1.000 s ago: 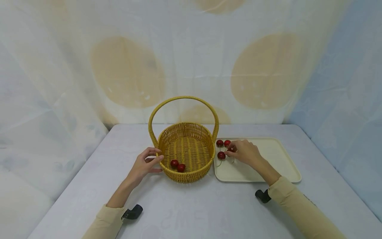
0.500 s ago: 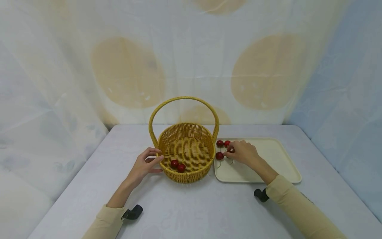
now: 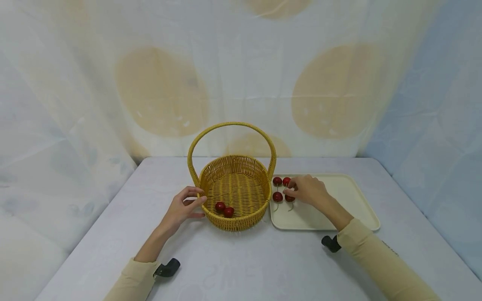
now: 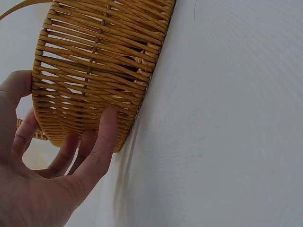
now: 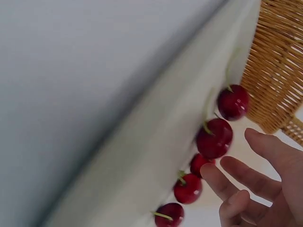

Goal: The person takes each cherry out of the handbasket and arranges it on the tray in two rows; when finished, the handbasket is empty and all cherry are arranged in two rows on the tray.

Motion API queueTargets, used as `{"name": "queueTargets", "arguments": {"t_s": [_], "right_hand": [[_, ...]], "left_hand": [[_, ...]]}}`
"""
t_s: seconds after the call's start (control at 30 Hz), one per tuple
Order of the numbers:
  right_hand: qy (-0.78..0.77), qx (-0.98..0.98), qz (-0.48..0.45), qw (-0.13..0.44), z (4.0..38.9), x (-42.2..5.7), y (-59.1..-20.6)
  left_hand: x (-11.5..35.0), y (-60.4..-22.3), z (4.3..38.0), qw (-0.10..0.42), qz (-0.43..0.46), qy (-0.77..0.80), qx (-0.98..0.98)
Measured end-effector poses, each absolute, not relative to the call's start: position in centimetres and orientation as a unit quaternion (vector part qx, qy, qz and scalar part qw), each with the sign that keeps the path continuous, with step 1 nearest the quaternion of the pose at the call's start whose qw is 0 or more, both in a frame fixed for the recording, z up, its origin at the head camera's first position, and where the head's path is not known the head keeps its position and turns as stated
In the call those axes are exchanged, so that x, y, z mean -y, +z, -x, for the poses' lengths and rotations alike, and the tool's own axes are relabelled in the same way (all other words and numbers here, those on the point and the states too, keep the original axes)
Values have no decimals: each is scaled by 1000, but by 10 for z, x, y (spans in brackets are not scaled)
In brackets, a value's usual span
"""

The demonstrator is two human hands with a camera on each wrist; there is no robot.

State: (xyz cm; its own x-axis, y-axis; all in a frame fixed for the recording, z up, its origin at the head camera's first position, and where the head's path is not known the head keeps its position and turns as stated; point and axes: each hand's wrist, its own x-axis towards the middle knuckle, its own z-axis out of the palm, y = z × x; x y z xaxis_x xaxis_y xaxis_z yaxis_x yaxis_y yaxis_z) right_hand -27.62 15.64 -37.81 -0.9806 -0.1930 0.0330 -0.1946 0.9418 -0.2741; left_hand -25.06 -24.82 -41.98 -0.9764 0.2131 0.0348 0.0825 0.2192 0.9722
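My left hand point(image 3: 183, 205) rests against the left side of the yellow wicker basket point(image 3: 233, 223). In the left wrist view its fingers point(image 4: 97, 153) are spread along the basket's outer wall, with the thumb at the rim. Two red cherries point(image 3: 228, 212) touch each other inside the basket, near its front. My right hand point(image 3: 308, 191) hovers over the left part of the cream tray point(image 3: 339, 209), just above a dark red cherry point(image 3: 289, 198). Several stemmed cherries point(image 5: 214, 138) lie there; the right wrist view shows the right fingers loosely bent, holding none.
The basket's tall arched handle point(image 3: 232, 123) stands upright. The tray lies right beside the basket on the white tabletop point(image 3: 233, 267). A patterned cloth point(image 3: 248, 75) hangs behind the table. Black wrist-worn devices point(image 3: 168, 267) stick out by both sleeves.
The cherry at my right fingertips has shifted slightly towards the front and left and been let go, beside another whose stem also points forward. My left hand and the basket have stayed still.
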Motion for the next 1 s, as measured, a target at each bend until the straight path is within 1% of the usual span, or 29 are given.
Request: {"name": "queueTargets", "arguments": {"t_s": [0.27,0.5,1.0], "right_hand": [[150,980,-131,23,271,-157,-347],[162,975,-151,33,260,-146,-318],[149,961,-230,42,247,-97,-295]], "left_hand": [[249,-418,251,52,-98,615,-781],[249,-416,251,52,-93,616,-781],[249,-422,252,53,-90,620,-778]]}}
